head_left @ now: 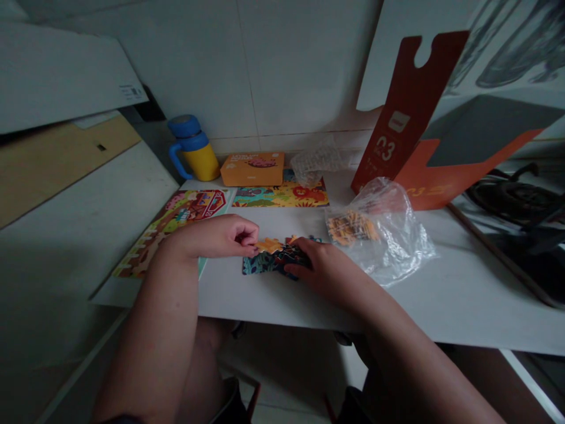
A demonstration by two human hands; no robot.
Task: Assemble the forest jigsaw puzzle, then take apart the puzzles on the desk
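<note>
On the white desk (238, 297) by a tiled wall (291, 70), a yellow puzzle piece (269, 245) is pinched in the left hand's (241, 232) closed grip — adjacent dark puzzle pieces (256, 266) are partly covered by the right hand (324, 262), hold undeterminable.

The right hand (321, 264) covers part of the puzzle (260, 265); its grip on the pieces beneath is concealed. The left hand (236, 237) hides one end of the orange piece (270, 245), and the left arm (165, 330) obscures part of the mat (176, 221). The wrap (314, 164) and the carton (251, 172) mask portions of the picture strip (286, 197). Inside the bag (406, 253), single pieces (351, 228) are indistinct. Small print on the tall box (399, 100) and the label (131, 92) is illegible. The right edge truncates the stove (525, 200); the left edge, the white panel (62, 76); the bottom edge, both arms.
</note>
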